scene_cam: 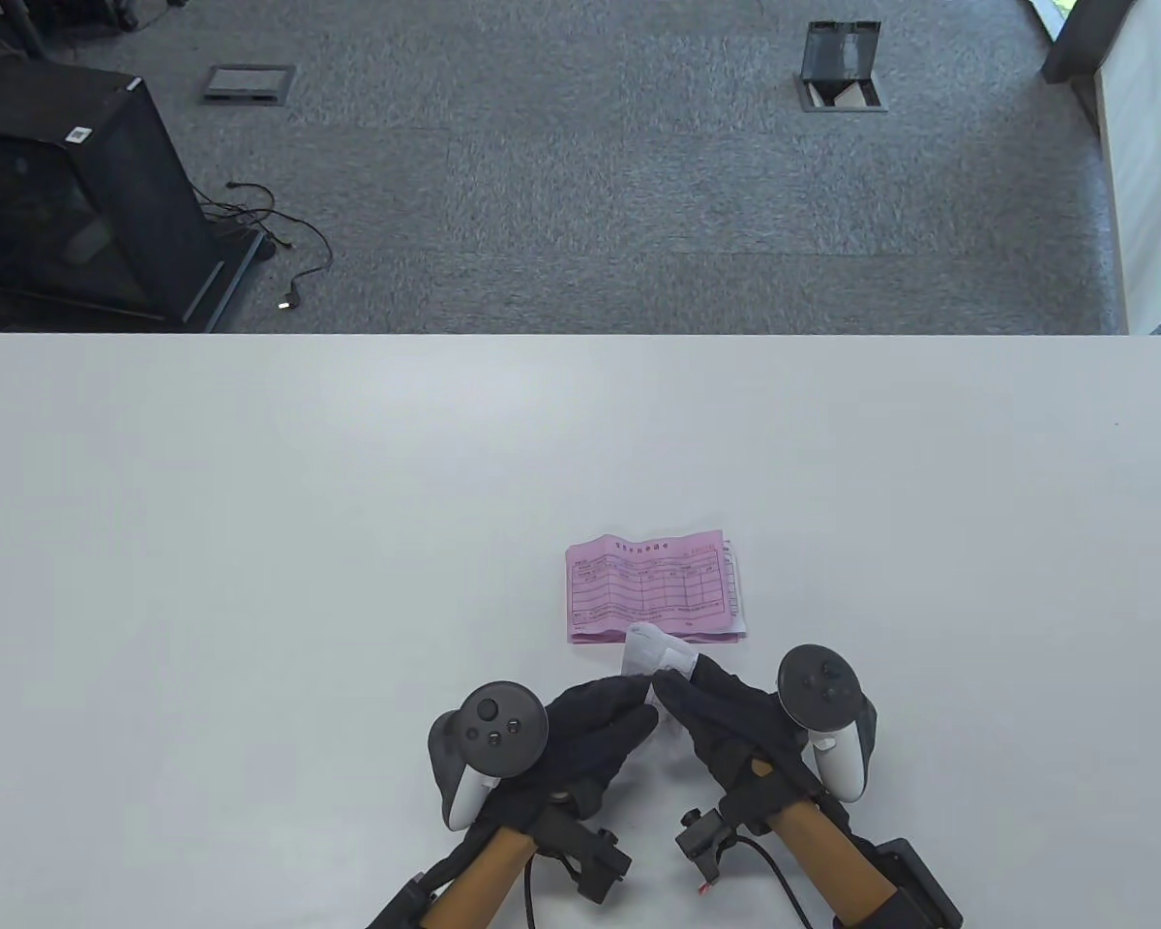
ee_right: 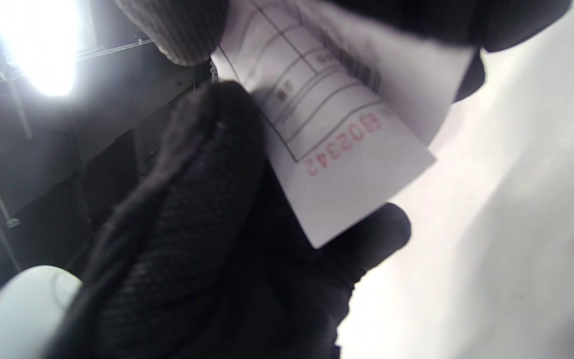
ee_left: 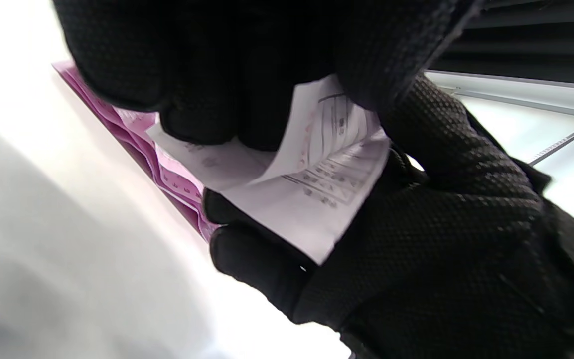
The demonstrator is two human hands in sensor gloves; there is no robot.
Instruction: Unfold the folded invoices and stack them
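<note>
A folded white invoice (scene_cam: 653, 653) is held between both hands just in front of the pink stack. My left hand (scene_cam: 600, 711) and my right hand (scene_cam: 721, 711) both grip it at its near edge. In the left wrist view the white invoice (ee_left: 312, 194) is partly opened, with my gloved fingers (ee_left: 202, 75) on top. In the right wrist view the invoice (ee_right: 352, 149) shows a printed grid and a red number. A stack of unfolded pink invoices (scene_cam: 653, 585) lies flat on the white table (scene_cam: 252, 532); its edge also shows in the left wrist view (ee_left: 167, 174).
The table's far edge runs across the middle of the table view, with grey carpet beyond. A black cabinet (scene_cam: 68, 194) and cables stand on the floor at the far left.
</note>
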